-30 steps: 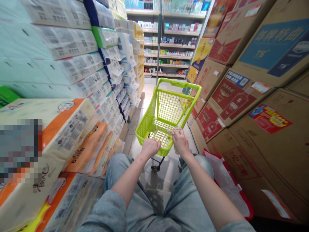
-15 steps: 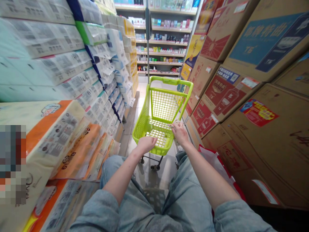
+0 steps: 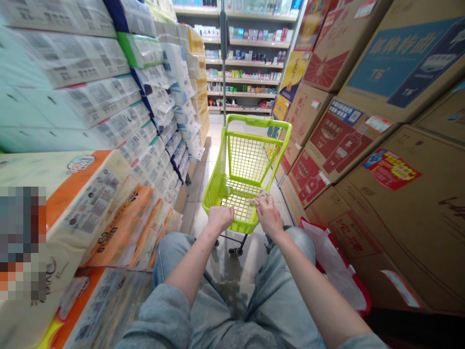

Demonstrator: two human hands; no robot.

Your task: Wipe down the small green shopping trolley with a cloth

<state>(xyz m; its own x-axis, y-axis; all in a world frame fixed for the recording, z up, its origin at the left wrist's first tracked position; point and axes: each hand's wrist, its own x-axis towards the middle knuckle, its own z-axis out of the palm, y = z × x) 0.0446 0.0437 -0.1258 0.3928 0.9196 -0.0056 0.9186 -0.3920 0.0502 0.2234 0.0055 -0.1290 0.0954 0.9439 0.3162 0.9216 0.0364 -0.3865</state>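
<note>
A lime-green shopping cart (image 3: 253, 157) stands in the aisle in front of my knees, its mesh basket facing me. My left hand (image 3: 221, 218) is closed at the near rim of the basket, thumb on top; the other fingertips are hidden from view. My right hand (image 3: 268, 215) is at the near right corner of the basket. It pinches a small, pale, crumpled cloth (image 3: 262, 194) between thumb and fingers, and the cloth lies against or just above the rim.
Packs of tissue paper (image 3: 83, 203) are piled at my left. Cardboard cartons (image 3: 392, 208) form a wall on the right, with a red-edged white bag (image 3: 336, 264) on the floor below. Shelves of small goods (image 3: 250, 63) close off the far end, behind a thin pole (image 3: 224, 82).
My right hand has moved left and slightly nearer with the cloth, from the cart's right side to its near right corner. My left hand stays at the near rim.
</note>
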